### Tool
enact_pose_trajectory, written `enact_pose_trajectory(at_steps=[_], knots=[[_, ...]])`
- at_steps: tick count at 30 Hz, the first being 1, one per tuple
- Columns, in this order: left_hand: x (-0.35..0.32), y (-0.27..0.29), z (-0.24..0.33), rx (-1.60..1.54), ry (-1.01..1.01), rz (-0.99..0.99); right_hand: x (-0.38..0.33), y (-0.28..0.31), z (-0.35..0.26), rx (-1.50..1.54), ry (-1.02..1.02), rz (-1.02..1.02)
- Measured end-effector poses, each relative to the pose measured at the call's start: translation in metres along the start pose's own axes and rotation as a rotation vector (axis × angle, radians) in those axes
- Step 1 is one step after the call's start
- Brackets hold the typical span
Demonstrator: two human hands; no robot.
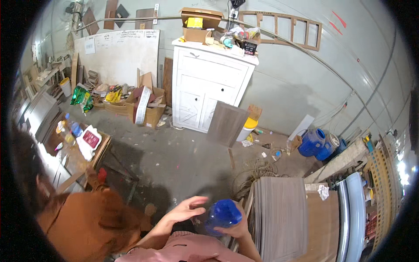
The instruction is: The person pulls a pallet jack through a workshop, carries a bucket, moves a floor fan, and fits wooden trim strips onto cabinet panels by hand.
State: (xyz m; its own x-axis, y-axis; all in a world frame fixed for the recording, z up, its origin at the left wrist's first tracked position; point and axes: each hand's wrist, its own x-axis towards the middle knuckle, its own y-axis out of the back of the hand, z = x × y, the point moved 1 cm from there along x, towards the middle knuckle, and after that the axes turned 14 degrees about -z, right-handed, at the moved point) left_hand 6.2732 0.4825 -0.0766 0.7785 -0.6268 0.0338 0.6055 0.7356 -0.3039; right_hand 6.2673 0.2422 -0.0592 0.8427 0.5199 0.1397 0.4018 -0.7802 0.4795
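Observation:
My right hand (234, 227) grips a shiny, deep-blue rounded thing (221, 215) at its right side. It looks partly see-through, and its exact kind is hard to make out. To its left, my left hand (188, 209) is held up with fingers stretched out, apart from the blue thing and holding nothing. Both hands are in front of my pink top (187, 249), above the grey floor.
A person in an orange-brown top (94, 222) is close on my left, by a small table (102, 150) with bottles and a white-and-red pack. Stacked wood-grain panels (281, 218) stand right. Ahead are a white cabinet (209, 65), a leaning panel (227, 124) and blue barrels (312, 142).

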Motion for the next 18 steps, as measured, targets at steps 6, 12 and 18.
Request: enact_pose_trajectory(at_steps=[6, 12, 18], knots=[[0.107, 0.125, 0.025, 0.379, 0.157, 0.240, 0.149, 0.080, 0.026, -0.007, -0.098, 0.249], [0.209, 0.215, 0.101, 0.506, 0.038, 0.317, 0.294, 0.185, 0.064, 0.044, -0.128, 0.632], [0.243, 0.336, 0.041, 0.592, 0.214, 0.595, 0.476, 0.294, 0.102, 0.102, 0.436, 0.794]])
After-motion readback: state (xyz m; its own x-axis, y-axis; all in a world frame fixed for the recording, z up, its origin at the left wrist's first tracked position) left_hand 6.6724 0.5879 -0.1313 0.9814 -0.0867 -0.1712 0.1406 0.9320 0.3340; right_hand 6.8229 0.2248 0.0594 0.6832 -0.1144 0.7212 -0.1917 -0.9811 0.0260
